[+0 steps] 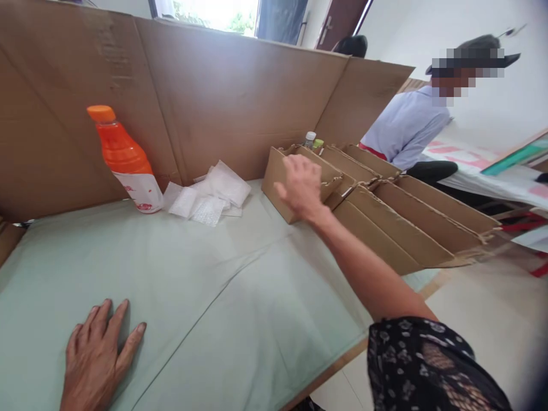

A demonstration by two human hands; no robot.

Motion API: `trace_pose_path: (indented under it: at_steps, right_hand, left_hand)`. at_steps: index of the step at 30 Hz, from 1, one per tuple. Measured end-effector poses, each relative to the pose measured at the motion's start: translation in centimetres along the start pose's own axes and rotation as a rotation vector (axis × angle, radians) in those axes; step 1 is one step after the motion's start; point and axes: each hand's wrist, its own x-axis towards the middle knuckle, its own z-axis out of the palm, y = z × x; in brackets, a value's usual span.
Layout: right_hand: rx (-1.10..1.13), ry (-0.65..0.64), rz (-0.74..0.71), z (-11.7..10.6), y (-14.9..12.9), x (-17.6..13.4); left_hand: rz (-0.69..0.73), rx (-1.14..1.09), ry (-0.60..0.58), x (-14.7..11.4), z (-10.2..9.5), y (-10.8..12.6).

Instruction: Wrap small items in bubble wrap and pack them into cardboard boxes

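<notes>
My left hand point(96, 357) lies flat on the pale green table cover point(184, 274), fingers spread and nothing under them that I can see. Over the near-left part of a cardboard box with dividers point(394, 231) is my right hand point(303, 185). Its thumb stands apart from the loosely bent fingers, and no held thing shows; whether it touches the cardboard I cannot tell. Behind that hand, a clear bottle with a white cap point(310, 140) and a yellow-green cap point(318, 144) stick up from the box. What lies deeper in the compartments is hidden.
A large orange-capped bottle point(128, 157) leans against the tall cardboard screen point(240, 91) at the back. Several small bubble-wrap pouches point(208, 194) are piled right of it. Beyond the box, a person in a light shirt point(405, 123) sits near another table point(492, 157).
</notes>
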Motion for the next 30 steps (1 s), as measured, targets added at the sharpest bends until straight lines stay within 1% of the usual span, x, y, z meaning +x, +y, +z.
trace_pose_path:
  at_steps: [1, 2, 3, 4, 5, 7, 8, 10, 12, 13, 14, 15, 16, 17, 19, 20, 21, 22, 23, 25, 27, 28, 30]
  right_hand:
    - [-0.093, -0.043, 0.124, -0.9, 2.2, 1.0]
    - [-0.153, -0.118, 0.206, -1.5, 3.8, 1.5]
    - [-0.189, -0.192, 0.255, -2.0, 5.0, 1.7]
    - [-0.192, -0.258, 0.264, -2.3, 5.6, 1.6]
    - [-0.178, -0.302, 0.247, -2.5, 5.9, 1.1]
    - [-0.148, -0.314, 0.19, -3.2, 5.7, -0.9]
    - [-0.134, -0.317, 0.145, -3.7, 5.5, -2.3]
    - [-0.064, -0.315, 0.001, -5.2, 5.4, -5.9]
    - [0.089, -0.262, -0.175, -7.3, 5.7, -9.9]
    - [0.193, -0.208, -0.239, -8.3, 6.0, -11.9]
    - [0.305, -0.138, -0.269, -9.2, 6.4, -13.8]
    - [0.43, -0.056, -0.258, -9.9, 6.7, -15.7]
    - [0.555, 0.033, -0.202, -10.2, 7.0, -17.5]
    - [0.664, 0.126, -0.102, -10.1, 7.2, -19.2]
    - [0.827, 0.262, 0.199, -8.8, 7.6, -22.1]
    - [0.895, 0.291, 0.362, -7.5, 7.7, -23.4]
    - [0.968, 0.274, 0.508, -6.0, 7.6, -24.4]
    - [1.054, 0.222, 0.622, -4.4, 7.4, -25.2]
    - [1.148, 0.146, 0.701, -2.9, 7.1, -25.7]
    - [1.291, 0.022, 0.769, -0.3, 6.1, -26.1]
    - [1.331, -0.03, 0.761, 1.2, 4.6, -25.5]
    - [1.327, -0.046, 0.732, 1.6, 3.6, -24.9]
    - [1.309, -0.126, 0.624, 2.1, 1.2, -23.2]
  left_hand:
    - [0.008, 0.005, -0.001, 0.1, 0.0, 0.3]
    - [0.011, 0.01, -0.003, 0.2, 0.0, 0.5]
    - [0.013, 0.013, -0.004, 0.3, -0.1, 0.6]
    - [0.014, 0.013, -0.004, 0.4, -0.2, 0.6]
    - [0.017, 0.009, -0.002, 0.4, -0.2, 0.5]
    - [0.016, -0.013, -0.001, 0.4, -0.4, 0.3]
    - [0.004, -0.033, 0.0, 0.3, -0.5, 0.3]
    - [-0.042, -0.084, 0.0, -0.1, -0.6, 0.4]
    - [-0.089, -0.147, 0.001, -0.6, -0.6, 1.3]
    - [-0.096, -0.19, 0.016, -0.9, -0.6, 2.0]
    - [-0.082, -0.243, 0.036, -1.2, -0.6, 3.0]
    - [-0.05, -0.304, 0.056, -1.5, -0.6, 4.2]
    - [0.0, -0.374, 0.071, -1.8, -0.5, 5.6]
    - [0.056, -0.449, 0.072, -2.1, -0.5, 7.2]
    - [0.15, -0.592, 0.015, -2.5, -0.4, 10.5]
    - [0.172, -0.661, -0.025, -2.6, -0.3, 12.2]
    - [0.182, -0.732, -0.068, -2.7, -0.2, 13.8]
    - [0.189, -0.809, -0.114, -2.6, -0.1, 15.4]
    - [0.201, -0.891, -0.158, -2.4, 0.0, 16.8]
    - [0.226, -1.05, -0.222, -1.6, 0.2, 18.9]
    - [0.202, -1.151, -0.213, -0.4, 0.2, 19.6]
    - [0.162, -1.168, -0.178, 0.2, 0.1, 19.3]
    - [0.05, -1.16, -0.094, 1.6, -0.2, 17.5]
